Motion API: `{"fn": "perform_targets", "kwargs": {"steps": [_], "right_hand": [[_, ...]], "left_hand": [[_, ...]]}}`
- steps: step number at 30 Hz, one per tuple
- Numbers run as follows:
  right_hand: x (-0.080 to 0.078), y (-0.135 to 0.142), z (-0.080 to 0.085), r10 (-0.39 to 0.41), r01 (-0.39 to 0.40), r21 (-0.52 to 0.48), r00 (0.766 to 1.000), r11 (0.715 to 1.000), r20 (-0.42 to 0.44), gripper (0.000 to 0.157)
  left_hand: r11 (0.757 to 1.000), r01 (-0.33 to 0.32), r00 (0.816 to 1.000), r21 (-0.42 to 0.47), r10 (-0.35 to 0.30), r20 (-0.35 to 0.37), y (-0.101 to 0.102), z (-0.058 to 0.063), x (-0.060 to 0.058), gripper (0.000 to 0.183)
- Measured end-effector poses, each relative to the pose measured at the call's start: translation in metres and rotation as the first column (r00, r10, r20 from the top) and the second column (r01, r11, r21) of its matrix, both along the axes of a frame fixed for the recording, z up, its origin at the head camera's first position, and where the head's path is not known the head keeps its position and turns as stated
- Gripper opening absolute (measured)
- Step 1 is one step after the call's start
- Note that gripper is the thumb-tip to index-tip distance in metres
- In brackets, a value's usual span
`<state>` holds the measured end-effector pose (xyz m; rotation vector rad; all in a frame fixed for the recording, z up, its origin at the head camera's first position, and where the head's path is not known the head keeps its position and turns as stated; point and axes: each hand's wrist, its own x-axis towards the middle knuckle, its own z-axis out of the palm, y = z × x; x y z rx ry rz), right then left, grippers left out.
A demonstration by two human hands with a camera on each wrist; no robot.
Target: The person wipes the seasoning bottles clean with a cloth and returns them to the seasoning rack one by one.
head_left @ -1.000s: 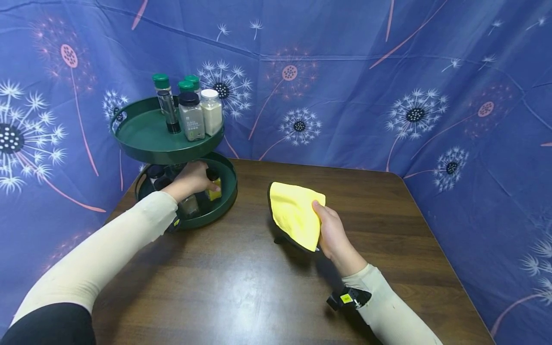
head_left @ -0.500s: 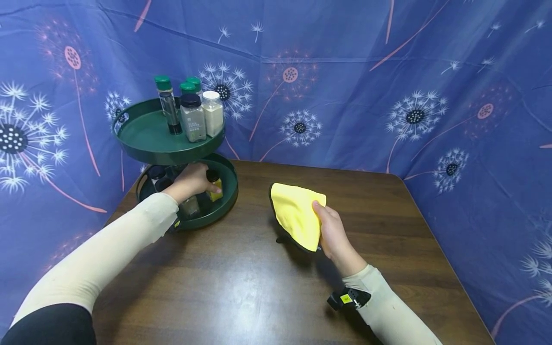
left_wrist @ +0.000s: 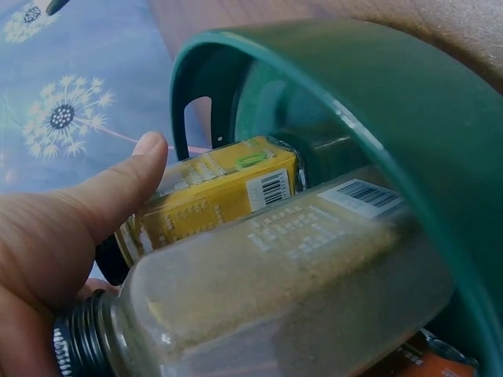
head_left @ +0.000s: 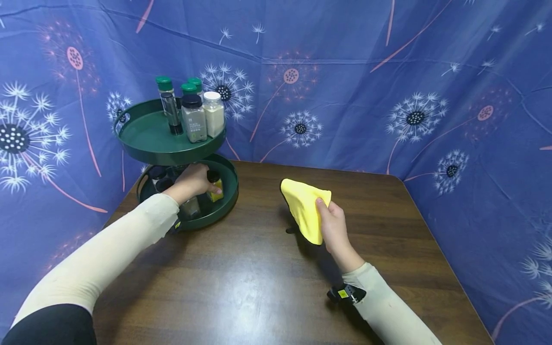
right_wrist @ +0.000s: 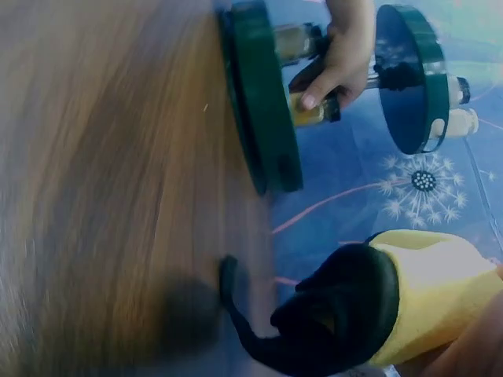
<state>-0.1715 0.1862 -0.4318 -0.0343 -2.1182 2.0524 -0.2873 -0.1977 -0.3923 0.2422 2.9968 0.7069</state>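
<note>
My left hand [head_left: 193, 181] reaches into the lower green tray [head_left: 230, 203] of a two-tier rack. Its thumb lies against a yellow-labelled spice jar [left_wrist: 224, 188] near the dark cap, and the fingers, mostly hidden, go round the jar's other side. Beside it stands a clear jar of brownish powder [left_wrist: 259, 290] with a black lid. Above the tabletop, to the right of the rack, my right hand [head_left: 334, 227] grips a folded yellow cloth [head_left: 304, 208], thumb on top. In the right wrist view the cloth shows a dark edge and a dangling dark loop [right_wrist: 236, 306].
The upper green tray [head_left: 142, 129] overhangs my left hand and bears several bottles, including a black-lidded pepper jar [head_left: 194, 120] and a white-lidded jar [head_left: 213, 115]. A brown wooden table [head_left: 258, 282] lies beneath. Blue dandelion-print fabric [head_left: 345, 86] hangs behind it.
My right hand has shifted slightly right and up with the yellow cloth, which has turned and shows a narrower face. The left hand holds its place in the lower tray.
</note>
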Motion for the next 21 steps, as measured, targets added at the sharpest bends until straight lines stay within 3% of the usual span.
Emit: {"fn": "perform_targets", "kwargs": {"steps": [4,7,13,21], "right_hand": [[-0.007,0.000,-0.004,-0.062,0.068,0.123,0.997,0.990,-0.051,0.035],[-0.012,-0.001,-0.008,-0.078,0.080,0.175,0.997,0.981,-0.019,0.035],[-0.016,-0.005,-0.011,-0.016,-0.010,0.246,0.995,0.969,0.102,0.037],[-0.019,-0.014,-0.013,0.076,-0.126,0.304,0.982,0.944,0.172,0.039]], "left_hand": [[1.000,-0.001,1.000,-0.011,0.001,0.001,0.000,0.001,0.000,0.052],[1.000,0.000,1.000,-0.011,0.000,0.002,0.001,0.000,0.001,0.052],[1.000,-0.001,1.000,-0.004,0.001,-0.007,0.001,0.000,0.004,0.053],[1.000,-0.008,1.000,-0.023,0.008,-0.011,0.000,0.002,0.003,0.064]]}}
